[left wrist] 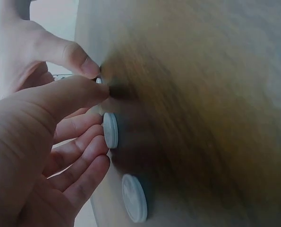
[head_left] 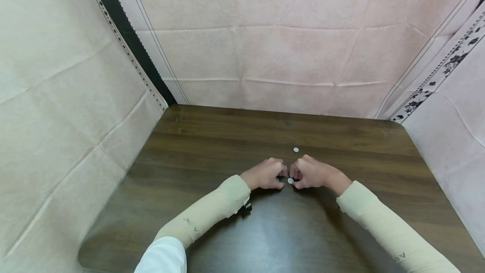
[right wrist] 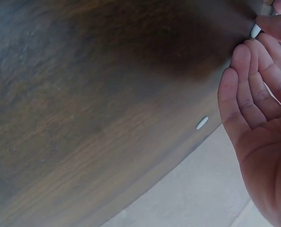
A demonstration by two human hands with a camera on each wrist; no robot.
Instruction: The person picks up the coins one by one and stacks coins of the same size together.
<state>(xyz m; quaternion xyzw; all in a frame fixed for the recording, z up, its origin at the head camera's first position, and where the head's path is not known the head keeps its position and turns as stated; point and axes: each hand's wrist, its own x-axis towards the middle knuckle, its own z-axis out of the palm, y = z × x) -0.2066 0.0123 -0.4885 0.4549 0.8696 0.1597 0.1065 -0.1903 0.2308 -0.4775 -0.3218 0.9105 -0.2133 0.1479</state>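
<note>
Small white discs lie flat on the brown table (head_left: 212,138). My left hand (head_left: 266,175) rests low over it, fingers loosely bent and thumb apart. One disc (left wrist: 110,130) is beside its fingertips, and another disc (left wrist: 134,198) lies a little apart in the left wrist view. Facing it, my right hand (head_left: 312,172) has its thumb and index finger at the edges of a white disc (head_left: 290,180), seen between them in the right wrist view (right wrist: 256,30). Its other fingers are curved. The two hands' fingertips almost meet.
Beyond the hands lies a separate white disc (head_left: 296,149). Pale cloth walls (head_left: 280,54) stand behind the table and along both sides. A black object (head_left: 245,209) sits under the left wrist.
</note>
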